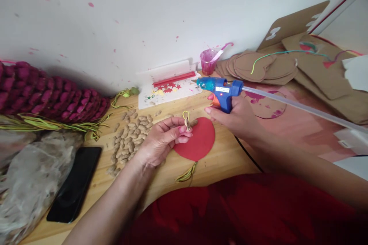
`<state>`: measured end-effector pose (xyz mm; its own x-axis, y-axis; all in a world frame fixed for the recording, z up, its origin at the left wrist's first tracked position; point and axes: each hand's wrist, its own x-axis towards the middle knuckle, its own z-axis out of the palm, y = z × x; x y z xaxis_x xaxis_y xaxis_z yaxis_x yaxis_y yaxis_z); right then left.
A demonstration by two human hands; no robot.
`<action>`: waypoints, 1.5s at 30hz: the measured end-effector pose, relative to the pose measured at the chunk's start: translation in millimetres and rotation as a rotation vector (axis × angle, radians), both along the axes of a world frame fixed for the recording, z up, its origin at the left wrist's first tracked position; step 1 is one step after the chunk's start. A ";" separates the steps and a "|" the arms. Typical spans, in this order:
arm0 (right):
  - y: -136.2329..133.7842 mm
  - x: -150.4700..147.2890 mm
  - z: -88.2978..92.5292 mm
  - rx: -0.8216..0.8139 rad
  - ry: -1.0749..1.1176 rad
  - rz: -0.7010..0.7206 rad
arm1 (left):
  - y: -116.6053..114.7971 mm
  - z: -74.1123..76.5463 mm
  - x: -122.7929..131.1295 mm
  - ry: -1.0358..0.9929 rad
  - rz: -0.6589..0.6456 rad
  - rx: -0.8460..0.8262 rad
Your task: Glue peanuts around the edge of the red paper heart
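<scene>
Pinched in my left hand point(165, 139) is a small peanut point(188, 124), with a yellow loop of string point(186, 114) standing up from it. Under those fingers lies a flat red rounded cutout point(198, 143), with a yellow-green yarn tassel point(186, 173) at its lower end. My right hand point(243, 118) is wrapped round the handle of a blue hot glue gun point(222, 93), its nozzle pointing left and apart from the peanut. A long translucent glue stick point(287, 105) runs out of the gun's rear.
Loose peanuts point(130, 138) lie left of my left hand. Behind are a white sheet with star shapes point(143, 101) and a purple-stained cup point(207, 63). Cardboard cutouts point(250, 67) fill the right. At left are a phone point(76, 183), a plastic bag point(37, 187) and magenta peanut-covered pieces point(43, 88).
</scene>
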<state>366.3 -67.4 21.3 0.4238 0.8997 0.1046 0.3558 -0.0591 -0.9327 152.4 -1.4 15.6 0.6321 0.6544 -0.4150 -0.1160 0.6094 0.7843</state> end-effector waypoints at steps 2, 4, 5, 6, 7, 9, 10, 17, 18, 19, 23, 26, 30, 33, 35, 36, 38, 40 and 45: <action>4.4 6.4 0.2 -0.033 0.102 -0.030 | 2.5 0.7 -1.2 -0.015 -0.003 -0.003; 7.0 8.7 0.8 -0.050 0.224 -0.037 | 4.3 0.6 -2.3 -0.008 -0.005 0.019; 7.4 8.3 1.6 -0.052 0.268 -0.030 | 5.2 0.3 -3.2 0.004 -0.005 0.051; 7.2 7.2 2.5 -0.050 0.299 -0.016 | 6.4 -0.1 -4.7 0.022 -0.008 0.107; 6.5 5.6 3.6 -0.048 0.320 0.005 | 7.8 -0.4 -6.8 0.049 -0.014 0.191; 4.5 1.9 5.3 -0.036 0.351 0.049 | 12.1 -0.8 -13.4 0.143 -0.031 0.450; 3.6 0.3 5.5 -0.032 0.360 0.067 | 14.9 -0.8 -17.7 0.220 -0.043 0.622; 1.2 -3.6 -1.1 -0.102 0.350 0.161 | 36.7 -2.0 -40.1 0.681 -0.240 1.489; 0.9 -3.9 -1.7 -0.111 0.344 0.170 | 37.8 -2.2 -40.1 0.678 -0.264 1.506; 0.4 -4.2 -1.9 -0.117 0.336 0.181 | 38.3 -2.4 -39.5 0.671 -0.280 1.515; -1.7 -6.7 -0.4 -0.125 0.324 0.182 | 36.1 -3.3 -35.7 0.651 -0.301 1.525; -2.1 -8.9 1.0 -0.163 0.334 0.171 | 34.2 -5.8 -34.5 0.663 -0.290 1.534; -1.2 -10.7 0.0 -0.192 0.345 0.177 | 33.9 -9.1 -35.0 0.706 -0.281 1.538; -0.9 -10.9 -3.0 -0.190 0.352 0.191 | 34.9 -8.3 -36.1 0.718 -0.294 1.532; -1.2 -10.6 -4.9 -0.183 0.345 0.203 | 35.7 -6.0 -37.3 0.716 -0.302 1.524; -1.4 -10.5 -5.4 -0.180 0.337 0.207 | 36.1 -4.8 -37.9 0.721 -0.294 1.517; -2.0 -10.5 -5.6 -0.178 0.325 0.215 | 36.3 -2.9 -38.5 0.744 -0.255 1.501; -2.5 -11.0 -5.0 -0.174 0.323 0.227 | 35.8 -2.6 -37.8 0.769 -0.223 1.483; -2.9 -12.6 -5.6 -0.203 0.318 0.220 | 31.8 -7.2 -31.4 0.779 -0.257 1.470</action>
